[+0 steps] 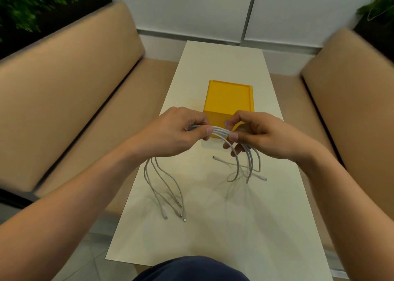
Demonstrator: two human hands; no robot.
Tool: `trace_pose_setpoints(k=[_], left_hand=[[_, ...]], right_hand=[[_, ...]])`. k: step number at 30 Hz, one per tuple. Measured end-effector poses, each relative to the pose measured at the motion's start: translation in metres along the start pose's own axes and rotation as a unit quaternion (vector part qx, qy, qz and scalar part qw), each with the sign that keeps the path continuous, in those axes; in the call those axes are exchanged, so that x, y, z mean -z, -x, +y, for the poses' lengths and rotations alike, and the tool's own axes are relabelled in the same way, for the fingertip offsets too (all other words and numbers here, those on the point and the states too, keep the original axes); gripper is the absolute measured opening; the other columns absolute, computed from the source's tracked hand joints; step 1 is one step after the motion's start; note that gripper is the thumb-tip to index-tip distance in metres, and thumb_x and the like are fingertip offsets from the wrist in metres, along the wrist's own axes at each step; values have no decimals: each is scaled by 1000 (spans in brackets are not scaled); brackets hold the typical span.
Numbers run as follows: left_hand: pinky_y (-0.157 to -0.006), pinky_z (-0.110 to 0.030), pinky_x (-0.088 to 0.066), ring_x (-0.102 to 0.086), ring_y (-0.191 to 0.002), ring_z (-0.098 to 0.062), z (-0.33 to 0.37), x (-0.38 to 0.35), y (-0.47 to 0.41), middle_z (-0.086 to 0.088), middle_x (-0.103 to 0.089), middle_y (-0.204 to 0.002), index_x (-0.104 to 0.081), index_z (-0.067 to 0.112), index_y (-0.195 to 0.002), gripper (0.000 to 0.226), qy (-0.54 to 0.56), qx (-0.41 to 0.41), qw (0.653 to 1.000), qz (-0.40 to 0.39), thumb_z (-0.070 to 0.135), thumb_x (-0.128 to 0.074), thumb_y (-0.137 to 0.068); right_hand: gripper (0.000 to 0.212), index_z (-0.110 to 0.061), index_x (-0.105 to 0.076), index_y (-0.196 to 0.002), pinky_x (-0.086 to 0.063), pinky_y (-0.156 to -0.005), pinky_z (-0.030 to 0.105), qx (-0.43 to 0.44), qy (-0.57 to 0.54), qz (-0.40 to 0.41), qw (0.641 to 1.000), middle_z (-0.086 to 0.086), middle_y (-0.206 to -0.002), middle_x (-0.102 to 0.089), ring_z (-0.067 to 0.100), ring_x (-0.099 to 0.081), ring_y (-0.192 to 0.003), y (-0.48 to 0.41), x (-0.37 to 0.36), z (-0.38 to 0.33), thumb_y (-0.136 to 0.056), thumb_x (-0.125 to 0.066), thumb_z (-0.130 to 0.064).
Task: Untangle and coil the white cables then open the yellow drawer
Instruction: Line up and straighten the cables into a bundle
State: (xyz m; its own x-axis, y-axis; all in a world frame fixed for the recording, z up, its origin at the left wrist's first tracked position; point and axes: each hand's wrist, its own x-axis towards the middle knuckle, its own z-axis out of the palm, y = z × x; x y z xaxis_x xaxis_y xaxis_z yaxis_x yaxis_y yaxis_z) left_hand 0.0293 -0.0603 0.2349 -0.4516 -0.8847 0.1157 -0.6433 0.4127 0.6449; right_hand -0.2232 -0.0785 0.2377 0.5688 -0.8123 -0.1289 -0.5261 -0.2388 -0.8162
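Several white cables (219, 132) run as one bundle between my two hands, held above the narrow table (213, 227). My left hand (179, 131) grips the bundle's left part; loose ends with plugs hang below it down to the tabletop. My right hand (255, 134) pinches the right part, and more cable ends droop and curl under it. One plug lies on the table beneath my right hand. Just behind my hands stands the yellow drawer box (229, 98), its front partly hidden by my fingers; whether the drawer is pulled out I cannot tell.
The cream table runs away from me between two tan upholstered benches (70, 84) (349, 93). Green plants (32, 3) stand behind both benches. A white panelled wall closes the far end. My dark-clothed knee (191, 269) shows at the bottom edge.
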Motion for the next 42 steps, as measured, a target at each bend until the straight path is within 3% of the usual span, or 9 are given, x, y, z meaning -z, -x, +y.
trace_pose_setpoints(k=[6,11,14,18,21,25,31,37,42], left_hand=[[-49,-23,-27,-41,-52,-9,-3,4,-3,19,-52,-54,-68,25,-80,25,-9,2,1000,20,27,-59,-103],[-49,-23,-26,-37,-51,-9,-2,6,-3,12,-45,-53,-68,26,-79,25,24,11,999,25,28,-59,-103],[-49,-21,-27,-37,-51,-7,0,12,-5,11,-43,-54,-70,22,-81,25,57,17,997,43,26,-60,-103],[-48,-20,-28,-39,-49,-6,-3,17,-6,14,-44,-50,-69,24,-81,25,38,23,997,56,27,-59,-104],[-48,-24,-27,-40,-52,-10,-7,13,-5,10,-49,-55,-66,29,-79,25,-28,18,999,43,31,-58,-103],[-47,-22,-27,-44,-51,-9,-12,4,-3,8,-48,-52,-67,25,-80,25,-40,18,999,25,30,-59,-103],[-50,-18,-28,-34,-51,-7,-13,13,2,11,-41,-52,-74,24,-84,25,61,28,993,-101,32,-60,-103],[-58,-27,-36,-45,-59,-11,-21,17,3,8,-49,-57,-74,24,-83,26,78,0,987,-140,34,-60,-103],[-54,-19,-33,-42,-55,-7,-11,31,-2,8,-48,-56,-74,18,-86,25,56,-8,984,-169,27,-59,-104]], right_hand=[[6,-24,-69,-98,-54,-80,30,64,73,110,989,-11,-94,-76,8,-71,-93,-2,-4,0,-96,-71,-19],[5,-20,-64,-103,-59,-92,49,39,-51,84,994,2,-97,-77,22,-77,-92,-4,-11,0,-103,-60,-16],[9,-15,-59,-110,-56,-94,48,36,-92,84,992,3,-103,-76,22,-75,-99,-4,-21,-3,-107,-52,-21],[24,-8,-64,-112,-52,-76,44,22,-158,56,986,5,-77,-59,21,-61,-71,-3,-36,-7,-109,-47,-25],[27,-15,-70,-99,-40,-61,33,-13,-71,72,995,-6,-66,-49,11,-44,-60,-3,-36,-8,-108,-50,-31],[31,-26,-73,-93,-35,-62,24,-7,51,48,998,-14,-67,-52,4,-45,-62,4,-24,-20,-105,-51,-43],[33,-25,-73,-83,-42,-62,35,-15,139,47,989,-9,-61,-58,6,-47,-54,-4,-17,-6,-105,-53,-39],[34,-21,-68,-77,-33,-58,23,24,103,-42,994,-8,-62,-47,7,-41,-58,5,-7,-15,-104,-55,-38],[33,-26,-65,-79,-38,-58,36,46,187,29,981,-9,-61,-53,11,-45,-56,-5,-8,-7,-104,-52,-45]])
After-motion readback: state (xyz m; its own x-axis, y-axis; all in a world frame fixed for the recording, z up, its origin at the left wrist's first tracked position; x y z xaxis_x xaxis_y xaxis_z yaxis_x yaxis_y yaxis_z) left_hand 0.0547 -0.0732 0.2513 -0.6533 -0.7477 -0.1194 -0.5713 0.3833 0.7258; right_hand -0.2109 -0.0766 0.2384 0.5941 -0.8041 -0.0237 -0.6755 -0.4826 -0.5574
